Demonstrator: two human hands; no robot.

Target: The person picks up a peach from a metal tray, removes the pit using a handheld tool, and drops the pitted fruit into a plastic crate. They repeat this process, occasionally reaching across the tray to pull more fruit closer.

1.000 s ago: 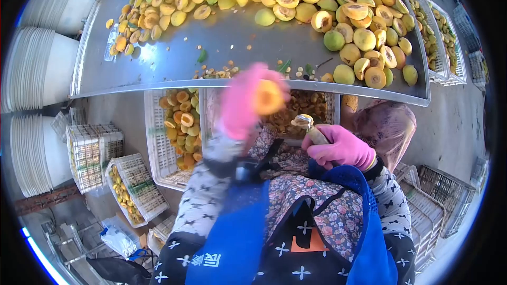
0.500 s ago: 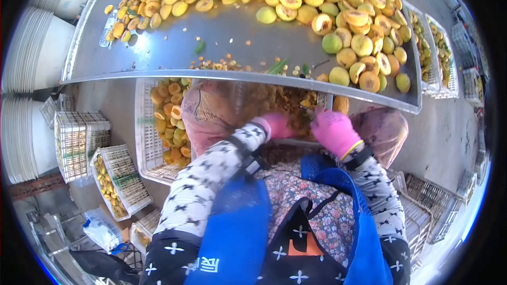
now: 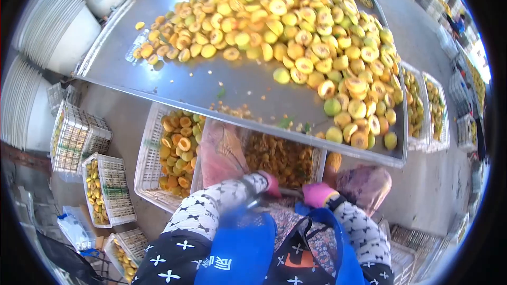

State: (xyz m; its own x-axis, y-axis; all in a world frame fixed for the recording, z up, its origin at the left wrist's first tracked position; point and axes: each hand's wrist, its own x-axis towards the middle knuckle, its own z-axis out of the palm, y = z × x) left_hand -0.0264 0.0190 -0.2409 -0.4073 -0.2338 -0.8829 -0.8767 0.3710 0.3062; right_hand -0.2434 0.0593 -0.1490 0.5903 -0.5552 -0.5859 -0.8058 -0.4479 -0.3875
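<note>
Both of your pink-gloved hands are now drawn in low against your lap, at the near rim of the white slatted plastic crate (image 3: pixel 318 162) filled with brown fruit stones. A second ago your left hand (image 3: pixel 271 183) was raised with a halved orange fruit in it. That half is gone from it now. Only a sliver of its glove shows past your black-and-white patterned sleeve, so I cannot tell how far it is open or whether it holds anything.

Your right hand (image 3: pixel 317 194) looks curled, knuckles up. A second ago it gripped a short pale-handled tool, and I cannot tell whether the tool is still there.

By my reading, that piece of fruit is dealt with and your hands are between fruits.

Your head has also lifted, so far more of the grey sheet-metal table (image 3: pixel 158 76) is in view. The big heap of yellow and orange halved and whole fruit (image 3: pixel 296 37) lies on it, well beyond your reach as you sit. The white plastic crate of orange fruit halves (image 3: pixel 145 164) stands just left of the stone crate, with a crumpled pink plastic bag (image 3: pixel 217 150) between them.
</note>
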